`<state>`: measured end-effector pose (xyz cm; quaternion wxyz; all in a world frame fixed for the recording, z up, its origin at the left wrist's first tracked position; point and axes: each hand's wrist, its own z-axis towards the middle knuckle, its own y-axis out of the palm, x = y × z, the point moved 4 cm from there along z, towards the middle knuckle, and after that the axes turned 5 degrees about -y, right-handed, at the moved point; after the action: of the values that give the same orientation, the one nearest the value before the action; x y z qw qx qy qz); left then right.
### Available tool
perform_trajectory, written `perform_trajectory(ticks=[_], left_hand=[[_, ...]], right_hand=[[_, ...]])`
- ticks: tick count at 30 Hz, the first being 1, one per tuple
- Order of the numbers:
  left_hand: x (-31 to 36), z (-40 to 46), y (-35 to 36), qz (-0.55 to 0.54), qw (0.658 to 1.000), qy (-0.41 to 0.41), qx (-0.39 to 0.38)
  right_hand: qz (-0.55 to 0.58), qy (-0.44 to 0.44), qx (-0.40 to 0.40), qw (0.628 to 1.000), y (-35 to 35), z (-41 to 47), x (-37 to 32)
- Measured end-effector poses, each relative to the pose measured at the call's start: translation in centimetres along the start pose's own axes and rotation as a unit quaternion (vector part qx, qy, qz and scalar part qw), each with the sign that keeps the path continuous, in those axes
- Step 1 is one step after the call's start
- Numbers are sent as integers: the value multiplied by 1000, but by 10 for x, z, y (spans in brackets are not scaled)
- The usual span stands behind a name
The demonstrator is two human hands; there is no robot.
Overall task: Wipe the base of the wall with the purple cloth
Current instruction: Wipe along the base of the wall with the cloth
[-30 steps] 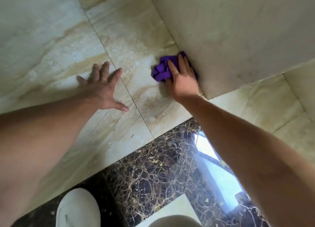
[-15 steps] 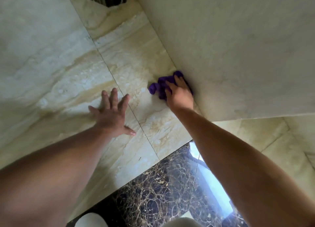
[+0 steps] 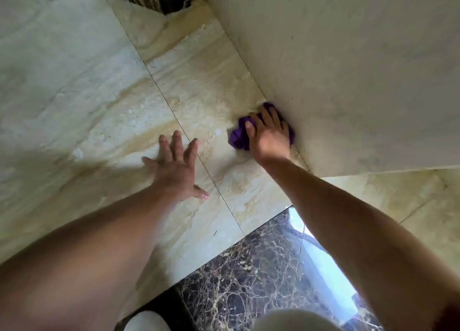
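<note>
A right hand [image 3: 270, 136] presses a bunched purple cloth [image 3: 238, 137] into the seam where a pale wall [image 3: 348, 69] meets the beige marble floor [image 3: 74, 82]. The left hand [image 3: 175, 167] lies flat on the floor nearby, fingers spread across a tile joint. Dark veined tile [image 3: 249, 281] borders the near edge.

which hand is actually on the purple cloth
The right hand, pressing the purple cloth against the wall base; the left hand lies flat on bare floor tile.
</note>
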<state>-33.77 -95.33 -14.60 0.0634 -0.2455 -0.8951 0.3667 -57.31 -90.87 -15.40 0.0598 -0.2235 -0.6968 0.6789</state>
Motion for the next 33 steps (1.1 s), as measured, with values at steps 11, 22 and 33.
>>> perform_trajectory(ticks=[11, 22, 33], left_hand=[[8, -44, -53, 27, 1000, -12, -6], [-9, -39, -93, 50, 997, -5, 51], [-37, 57, -58, 13, 997, 14, 73]], right_hand=[[16, -15, -74, 997, -33, -74, 24], [-2, -15, -112, 994, -21, -74, 22], [12, -47, 51, 998, 14, -22, 16]])
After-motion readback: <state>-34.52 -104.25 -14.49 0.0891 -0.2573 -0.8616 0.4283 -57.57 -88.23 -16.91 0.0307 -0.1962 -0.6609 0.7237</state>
